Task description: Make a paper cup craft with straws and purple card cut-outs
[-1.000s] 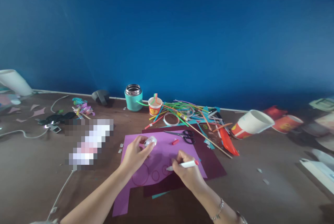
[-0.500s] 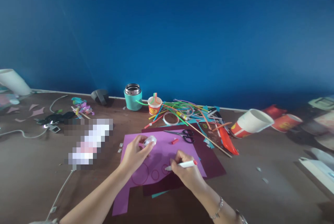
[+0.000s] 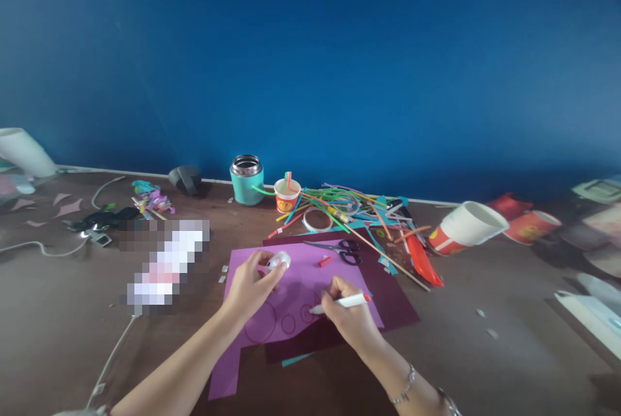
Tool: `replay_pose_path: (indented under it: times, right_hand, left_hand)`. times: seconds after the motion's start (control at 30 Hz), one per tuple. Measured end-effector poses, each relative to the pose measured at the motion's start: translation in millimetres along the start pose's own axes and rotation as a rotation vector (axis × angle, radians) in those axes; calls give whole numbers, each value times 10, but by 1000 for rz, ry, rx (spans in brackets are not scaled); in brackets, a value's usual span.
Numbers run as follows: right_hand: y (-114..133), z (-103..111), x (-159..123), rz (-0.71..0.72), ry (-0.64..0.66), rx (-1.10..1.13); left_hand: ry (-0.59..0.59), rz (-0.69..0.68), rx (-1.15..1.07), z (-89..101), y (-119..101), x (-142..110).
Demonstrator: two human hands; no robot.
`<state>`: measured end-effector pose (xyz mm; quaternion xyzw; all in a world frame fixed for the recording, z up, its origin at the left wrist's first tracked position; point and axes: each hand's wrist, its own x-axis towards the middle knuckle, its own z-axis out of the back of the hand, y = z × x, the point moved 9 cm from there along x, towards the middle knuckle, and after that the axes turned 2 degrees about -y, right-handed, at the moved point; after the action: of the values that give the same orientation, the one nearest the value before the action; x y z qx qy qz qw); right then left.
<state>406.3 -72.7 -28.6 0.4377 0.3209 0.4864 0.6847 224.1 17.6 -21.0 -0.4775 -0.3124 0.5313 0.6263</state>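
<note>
My right hand is closed around a white marker with a red end, its tip at a small red circle drawn on the purple paper. Several red circles of different sizes show on the sheet. Fingers and thumb of my left hand grip a small clear roll of tape above the paper's upper left. A short red marker cap lies loose on the sheet, near black-handled scissors. Dark maroon paper sticks out from beneath the purple one.
Behind the paper stand a turquoise thermos jar and a small paper cup. Coloured pipe cleaners lie in a heap, with a thin wooden stick in front. Paper cups lie tipped at the right. Cables and paper scraps are at the left.
My right hand has shifted slightly to the right with the marker, its tip moving a little along the small circle. The left hand keeps its place.
</note>
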Motion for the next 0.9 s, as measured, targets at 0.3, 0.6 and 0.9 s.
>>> replay_pose_path:
  times: [0.3,0.6,0.9]
  right_hand:
    - [60,11,-7,24,-26,-109]
    - [100,33,-9,56,-47,-101]
    - [55,17,-5,41,-25,-84]
  left_hand:
    - [3,-7,9,2,-25,-2]
    - [2,11,-17,2,-18,-7]
    - [6,-1,-17,-5,-10,2]
